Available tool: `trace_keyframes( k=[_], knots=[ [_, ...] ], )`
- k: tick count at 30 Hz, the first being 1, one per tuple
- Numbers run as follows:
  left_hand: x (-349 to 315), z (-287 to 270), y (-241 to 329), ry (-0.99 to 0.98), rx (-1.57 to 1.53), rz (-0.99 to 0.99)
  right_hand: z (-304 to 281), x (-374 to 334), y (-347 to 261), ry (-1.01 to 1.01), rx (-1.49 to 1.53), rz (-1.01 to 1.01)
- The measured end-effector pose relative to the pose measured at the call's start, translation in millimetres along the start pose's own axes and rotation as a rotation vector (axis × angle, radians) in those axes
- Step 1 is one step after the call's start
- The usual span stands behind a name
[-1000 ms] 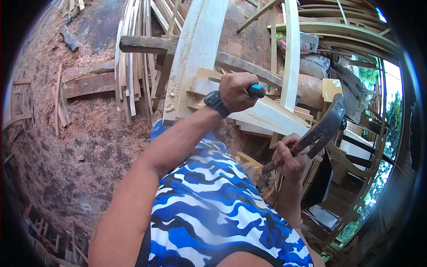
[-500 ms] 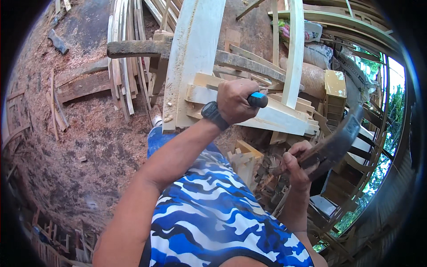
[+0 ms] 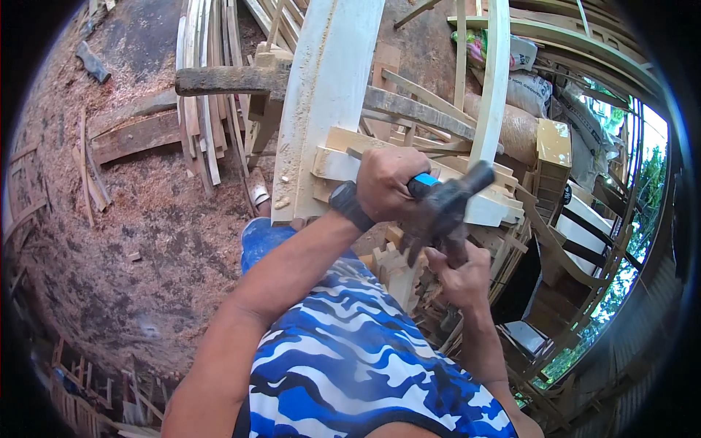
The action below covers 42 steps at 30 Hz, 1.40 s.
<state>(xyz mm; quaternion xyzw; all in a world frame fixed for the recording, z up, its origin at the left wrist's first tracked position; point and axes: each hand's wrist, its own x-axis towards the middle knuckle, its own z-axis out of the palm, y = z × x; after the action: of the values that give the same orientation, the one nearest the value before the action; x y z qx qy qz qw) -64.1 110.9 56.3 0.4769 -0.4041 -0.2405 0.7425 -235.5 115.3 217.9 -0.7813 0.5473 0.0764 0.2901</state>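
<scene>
Sawdust-strewn dirt floor (image 3: 146, 241); stacked wooden slats (image 3: 204, 95) at the far side; daylight and greenery (image 3: 635, 241) at right.

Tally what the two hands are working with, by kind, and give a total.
Hammers: 1, the hammer in the right hand
Chisels: 1, the blue-handled chisel in the left hand
Wristwatches: 1, the watch
Wooden frames being cut: 1, the frame
Total: 4

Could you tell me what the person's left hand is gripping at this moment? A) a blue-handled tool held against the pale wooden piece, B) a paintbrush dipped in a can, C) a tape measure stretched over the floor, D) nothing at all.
A: the left hand, with a dark watch at the wrist, is closed around a blue-handled tool set on the pale wooden piece, while the right hand brings a hammer up against it.
</scene>
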Motion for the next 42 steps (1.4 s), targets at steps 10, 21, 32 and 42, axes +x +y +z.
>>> trace_keyframes(
  k=[10,21,32,42],
  knots=[
    [-2,5,-10,-0.060,0.034,0.021,13,11,15,-0.034,-0.119,0.059],
    [-5,3,-11,-0.027,0.056,0.059,20,11,18,-0.034,-0.099,-0.021],
    [-6,6,-15,-0.033,0.140,0.038,12,19,36,-0.040,-0.001,0.023],
    [-7,17,-16,-0.060,0.237,0.045,2,30,47,0.005,-0.041,-0.110]
  ],
)
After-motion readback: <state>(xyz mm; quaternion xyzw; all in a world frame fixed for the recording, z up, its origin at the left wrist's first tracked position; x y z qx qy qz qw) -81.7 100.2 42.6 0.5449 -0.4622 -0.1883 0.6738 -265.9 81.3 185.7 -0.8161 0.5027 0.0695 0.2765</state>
